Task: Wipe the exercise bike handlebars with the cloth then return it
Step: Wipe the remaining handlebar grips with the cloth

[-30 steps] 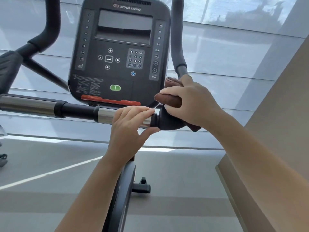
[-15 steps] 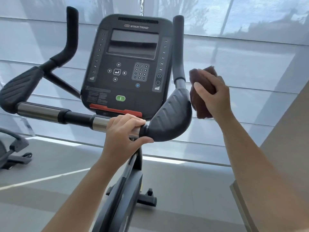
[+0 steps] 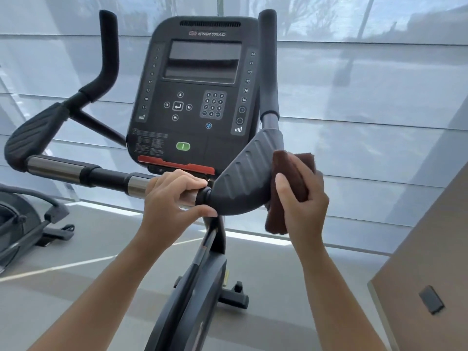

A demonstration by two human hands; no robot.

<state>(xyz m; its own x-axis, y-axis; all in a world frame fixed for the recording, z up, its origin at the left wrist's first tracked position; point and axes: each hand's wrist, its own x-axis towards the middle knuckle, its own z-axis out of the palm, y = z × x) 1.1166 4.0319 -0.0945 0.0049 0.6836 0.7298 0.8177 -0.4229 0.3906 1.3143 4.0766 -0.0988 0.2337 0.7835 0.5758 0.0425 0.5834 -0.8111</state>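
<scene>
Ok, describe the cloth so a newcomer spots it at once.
Find the black console, then the ribbed dark pad at its lower right. The cloth sits at that pad's outer edge, gripped by the right hand. It is the only brown, folded fabric among black and chrome parts.

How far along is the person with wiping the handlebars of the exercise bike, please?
Done: the picture cannot show which parts are already wiped. In hand: the right hand presses the brown cloth against the outer edge of the right pad, while the left hand grips the metal bar. Left: probably the left pad and the left upright grip; the cloth is not yet returned.
</scene>
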